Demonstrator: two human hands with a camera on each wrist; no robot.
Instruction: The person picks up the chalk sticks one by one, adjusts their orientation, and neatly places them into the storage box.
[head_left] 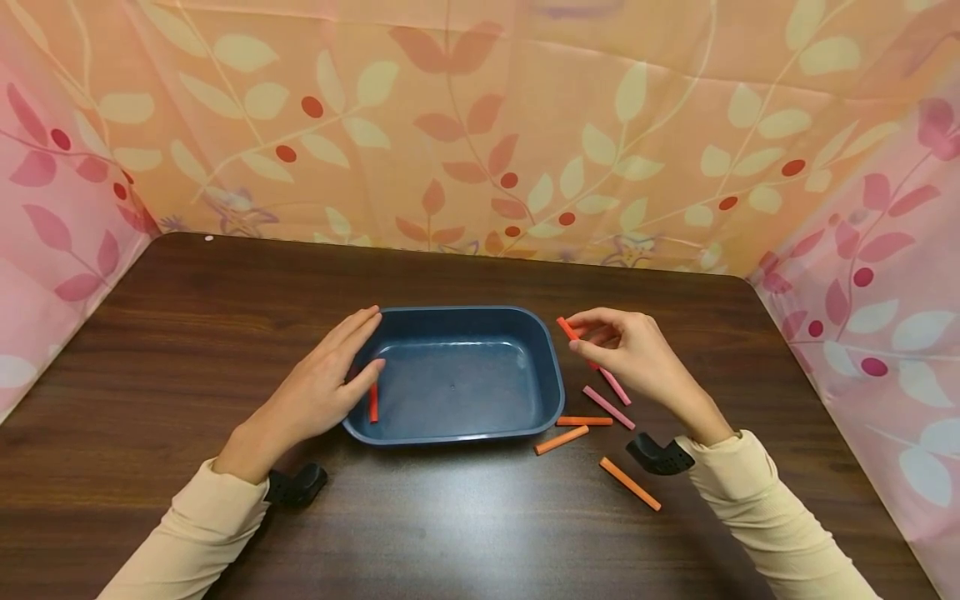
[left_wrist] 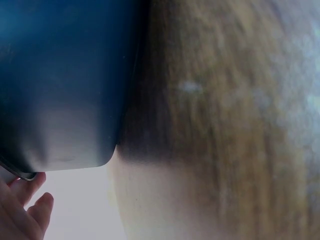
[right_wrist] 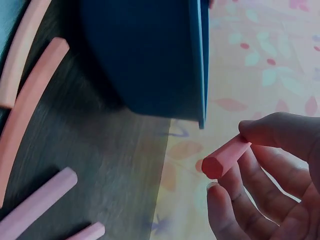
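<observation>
A dark blue rectangular tub [head_left: 450,437] stands on the table, with one red stick [head_left: 373,403] lying inside at its left end. My left hand [head_left: 318,383] rests at the tub's left rim, fingers fairly straight and the thumb reaching over the inside. In the left wrist view only a few fingertips [left_wrist: 41,210] show by the rim. Just beyond the right rim, my right hand [head_left: 630,346] pinches a red six-sided stick [right_wrist: 227,157] between thumb and fingers, raised above the table. What the stick is made of cannot be told.
Several loose sticks lie right of the tub: a pink stick [head_left: 609,407], another pink stick [head_left: 617,388], a red-orange stick [head_left: 585,421], an orange stick [head_left: 561,440] and a nearer orange stick [head_left: 630,483]. Floral cloth [head_left: 465,125] hangs behind the brown table [head_left: 450,517] and along both sides.
</observation>
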